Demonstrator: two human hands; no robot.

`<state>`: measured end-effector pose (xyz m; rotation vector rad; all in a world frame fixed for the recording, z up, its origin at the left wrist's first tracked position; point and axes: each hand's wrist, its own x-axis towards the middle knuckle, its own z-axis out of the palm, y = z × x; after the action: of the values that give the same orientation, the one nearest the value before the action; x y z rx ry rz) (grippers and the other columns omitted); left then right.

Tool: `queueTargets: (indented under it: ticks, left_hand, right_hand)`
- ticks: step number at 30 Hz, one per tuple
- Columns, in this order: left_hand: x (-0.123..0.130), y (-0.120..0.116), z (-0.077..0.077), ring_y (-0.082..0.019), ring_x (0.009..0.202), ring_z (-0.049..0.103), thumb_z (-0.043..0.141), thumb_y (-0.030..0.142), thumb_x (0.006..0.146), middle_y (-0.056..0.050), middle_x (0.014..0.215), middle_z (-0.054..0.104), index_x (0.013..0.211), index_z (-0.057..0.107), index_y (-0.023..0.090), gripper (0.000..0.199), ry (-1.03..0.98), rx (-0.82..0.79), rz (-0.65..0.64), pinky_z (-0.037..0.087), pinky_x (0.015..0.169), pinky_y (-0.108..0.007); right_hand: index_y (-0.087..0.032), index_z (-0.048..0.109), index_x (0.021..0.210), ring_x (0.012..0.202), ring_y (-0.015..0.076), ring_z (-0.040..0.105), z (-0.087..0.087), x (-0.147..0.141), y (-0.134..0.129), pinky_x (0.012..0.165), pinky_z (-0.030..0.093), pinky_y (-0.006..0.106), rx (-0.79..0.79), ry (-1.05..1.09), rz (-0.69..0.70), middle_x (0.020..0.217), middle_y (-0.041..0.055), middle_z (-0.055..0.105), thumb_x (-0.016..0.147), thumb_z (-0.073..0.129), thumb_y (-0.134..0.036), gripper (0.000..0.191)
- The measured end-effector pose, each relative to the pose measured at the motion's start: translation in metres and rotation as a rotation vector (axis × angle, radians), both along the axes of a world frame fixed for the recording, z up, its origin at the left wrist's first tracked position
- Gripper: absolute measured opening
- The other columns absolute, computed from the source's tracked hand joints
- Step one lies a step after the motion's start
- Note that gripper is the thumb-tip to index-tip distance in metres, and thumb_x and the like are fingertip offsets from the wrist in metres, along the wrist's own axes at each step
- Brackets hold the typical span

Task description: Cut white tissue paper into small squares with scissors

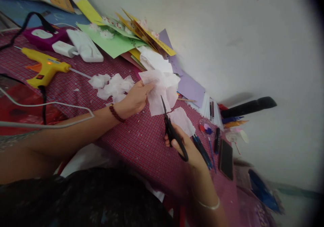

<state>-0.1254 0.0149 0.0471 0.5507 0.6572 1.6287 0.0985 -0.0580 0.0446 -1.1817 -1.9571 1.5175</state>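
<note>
Between the fingers of my left hand (136,97) is a thin sheet of white tissue paper (159,102), held up over the table. My right hand (186,146) grips black-handled scissors (174,132) by the loops. Their blades point up and away, against the lower right edge of the tissue; whether they cut into it I cannot tell. A separate piece of tissue (182,120) lies just right of the blades. Left of my left hand sits a heap of crumpled tissue pieces (116,87). Behind the held sheet rests a folded white tissue stack (155,60).
A yellow glue gun (45,66) with its light on lies at the left, by a white power adapter (84,46). A white cable (50,104) crosses above my left forearm. Coloured cards (113,43) lean at the wall. Pens (202,151) and a phone (225,159) lie right.
</note>
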Motion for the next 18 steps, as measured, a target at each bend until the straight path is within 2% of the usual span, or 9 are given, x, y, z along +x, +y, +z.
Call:
queueTargets:
  ticks: [5,11,18]
  left_hand:
    - [-0.0005,0.0004,0.0010,-0.026,0.109,0.067,0.058,0.004,0.080,-0.003,0.075,0.074,0.078,0.068,0.017,0.017,-0.034,0.037,0.047,0.054,0.096,-0.037]
    - [0.0016,-0.0006,0.0002,-0.024,0.108,0.068,0.057,0.006,0.081,-0.004,0.076,0.073,0.077,0.069,0.017,0.016,-0.035,0.030,0.056,0.055,0.095,-0.033]
    - [0.0054,-0.0020,-0.0028,-0.026,0.115,0.065,0.056,0.007,0.081,-0.003,0.084,0.075,0.095,0.070,0.016,0.022,-0.012,0.035,0.032,0.055,0.092,-0.032]
  right_hand:
    - [-0.024,0.049,0.137,0.082,0.0202,0.058,0.0012,-0.0012,-0.0005,0.078,0.053,0.040,0.011,-0.001,-0.002,0.095,0.0060,0.059,0.083,0.061,-0.066,0.069]
    - [-0.025,0.048,0.138,0.078,0.0192,0.057,-0.0018,-0.0013,0.0015,0.074,0.052,0.038,-0.031,-0.006,0.004,0.092,0.0048,0.058,0.082,0.064,-0.062,0.069]
    - [-0.026,0.050,0.137,0.072,0.0174,0.054,-0.0048,-0.0023,0.0021,0.067,0.048,0.036,-0.058,0.024,-0.008,0.088,0.0029,0.057,0.081,0.065,-0.062,0.068]
